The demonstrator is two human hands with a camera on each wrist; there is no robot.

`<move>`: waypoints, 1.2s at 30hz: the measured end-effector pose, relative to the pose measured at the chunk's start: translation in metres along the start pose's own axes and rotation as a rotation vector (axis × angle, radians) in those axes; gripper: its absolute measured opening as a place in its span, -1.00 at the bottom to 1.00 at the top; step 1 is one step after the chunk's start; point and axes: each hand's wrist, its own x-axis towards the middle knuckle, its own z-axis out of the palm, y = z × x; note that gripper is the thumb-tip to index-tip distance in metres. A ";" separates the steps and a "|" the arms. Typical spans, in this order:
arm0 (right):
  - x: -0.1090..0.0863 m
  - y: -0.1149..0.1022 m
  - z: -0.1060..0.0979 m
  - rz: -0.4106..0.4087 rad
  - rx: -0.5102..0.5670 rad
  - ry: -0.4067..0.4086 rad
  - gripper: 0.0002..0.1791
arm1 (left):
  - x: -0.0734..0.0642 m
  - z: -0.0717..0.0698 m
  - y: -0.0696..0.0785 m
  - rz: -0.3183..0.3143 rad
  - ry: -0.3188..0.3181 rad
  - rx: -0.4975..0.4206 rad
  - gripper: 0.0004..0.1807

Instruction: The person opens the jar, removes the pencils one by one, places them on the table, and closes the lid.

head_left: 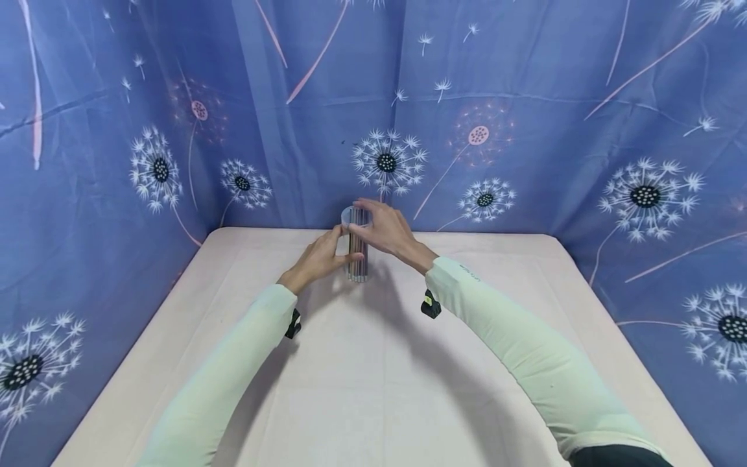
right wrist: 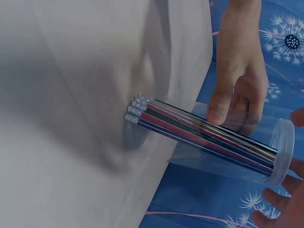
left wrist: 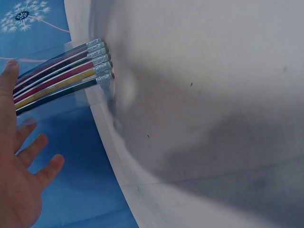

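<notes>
A clear plastic tube (head_left: 358, 264) stands upright near the back of the table. Inside it, several pencils (right wrist: 204, 135) in dark, red and yellow colours have their silver eraser ends at the bottom. A translucent lid (right wrist: 284, 152) caps the top of the tube. My left hand (head_left: 322, 259) grips the tube's side, thumb across the front and fingers behind, as the right wrist view shows. Around the lid, my right hand (head_left: 386, 227) holds the rim between thumb and fingers. Part of the right hand lies outside the right wrist view.
A pale cloth covers the table (head_left: 350, 389). Blue curtain (head_left: 327, 143) with dandelion prints hangs right behind the tube and along both sides. Small black cameras (head_left: 430, 303) hang at both wrists, and the arms' shadows fall across the cloth.
</notes>
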 end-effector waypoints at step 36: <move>-0.003 -0.001 0.005 0.068 -0.124 0.035 -0.11 | -0.001 0.000 -0.003 0.014 -0.001 -0.013 0.04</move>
